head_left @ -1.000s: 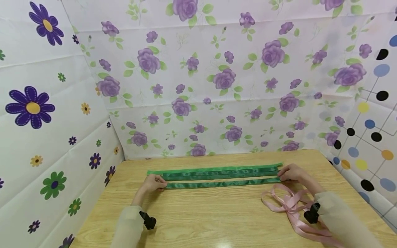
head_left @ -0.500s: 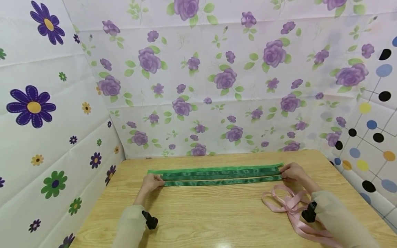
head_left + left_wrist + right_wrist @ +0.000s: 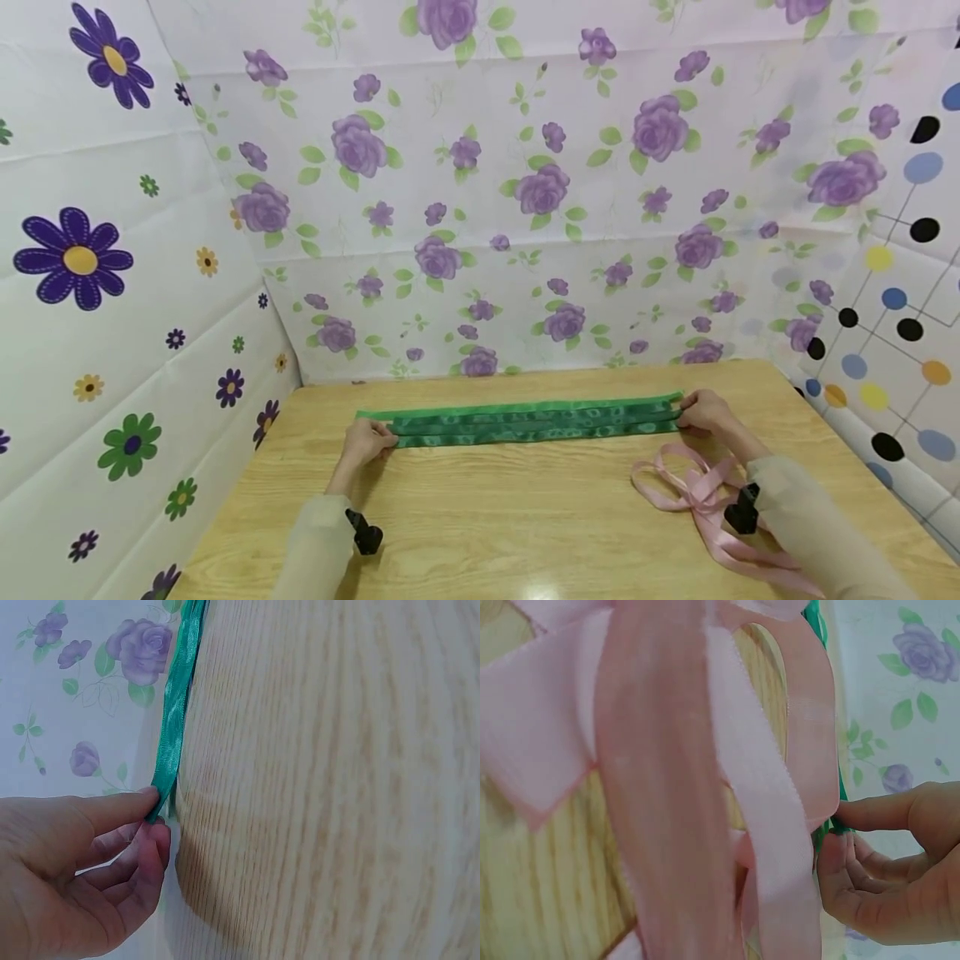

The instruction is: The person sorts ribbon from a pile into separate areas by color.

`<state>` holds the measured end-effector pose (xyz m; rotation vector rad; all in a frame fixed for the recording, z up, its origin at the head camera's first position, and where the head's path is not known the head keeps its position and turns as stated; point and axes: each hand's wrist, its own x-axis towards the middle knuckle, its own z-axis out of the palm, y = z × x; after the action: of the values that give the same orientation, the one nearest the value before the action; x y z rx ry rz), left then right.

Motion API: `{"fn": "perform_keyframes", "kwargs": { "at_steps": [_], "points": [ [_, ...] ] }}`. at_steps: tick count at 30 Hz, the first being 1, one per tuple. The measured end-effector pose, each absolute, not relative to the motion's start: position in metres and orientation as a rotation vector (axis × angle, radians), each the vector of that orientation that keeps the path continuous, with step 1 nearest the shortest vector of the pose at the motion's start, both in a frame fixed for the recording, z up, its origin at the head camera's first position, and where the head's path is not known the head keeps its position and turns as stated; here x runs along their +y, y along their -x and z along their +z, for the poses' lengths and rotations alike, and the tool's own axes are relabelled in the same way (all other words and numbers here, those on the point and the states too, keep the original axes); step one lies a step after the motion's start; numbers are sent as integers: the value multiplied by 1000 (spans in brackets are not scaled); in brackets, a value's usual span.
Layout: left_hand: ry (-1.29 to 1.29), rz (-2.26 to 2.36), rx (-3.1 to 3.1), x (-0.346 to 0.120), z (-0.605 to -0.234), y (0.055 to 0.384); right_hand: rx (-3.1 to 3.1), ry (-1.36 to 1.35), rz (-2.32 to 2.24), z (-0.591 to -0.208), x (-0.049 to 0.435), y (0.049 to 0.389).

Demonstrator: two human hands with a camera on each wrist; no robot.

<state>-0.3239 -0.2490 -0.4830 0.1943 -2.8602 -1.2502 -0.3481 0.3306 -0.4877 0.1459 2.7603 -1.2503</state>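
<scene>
Several green satin ribbon strips lie side by side across the far part of the table. The front dark green ribbon (image 3: 536, 436) is stretched between both hands, its rear edge right along the dark strip behind it. A brighter green ribbon (image 3: 450, 411) shows at the back of the row. My left hand (image 3: 367, 440) pinches the front ribbon's left end between thumb and fingers; the left wrist view shows that ribbon (image 3: 174, 712) running away from the fingertips. At the other end my right hand (image 3: 703, 412) pinches it, partly hidden behind pink ribbon in the right wrist view.
A loose heap of pink ribbon (image 3: 705, 492) lies on the table near the right forearm, one tail reaching the front right. The wooden table (image 3: 480, 525) meets a flowered cloth wall (image 3: 480, 275) behind the ribbons. A dark wrist camera (image 3: 364, 532) hangs at the left sleeve.
Both hands have moved the front dark green ribbon away from the body. The gap of bare table between it and the strip behind has closed. The pink ribbon has stayed put.
</scene>
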Motion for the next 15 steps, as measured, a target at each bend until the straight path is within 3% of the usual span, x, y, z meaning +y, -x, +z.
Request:
{"fn": "perform_keyframes", "kwargs": {
  "at_steps": [15],
  "points": [
    [-129,-1090,-2878,-260,-474,318,2760,-138,-1246,-480,337,342]
  ]
}}
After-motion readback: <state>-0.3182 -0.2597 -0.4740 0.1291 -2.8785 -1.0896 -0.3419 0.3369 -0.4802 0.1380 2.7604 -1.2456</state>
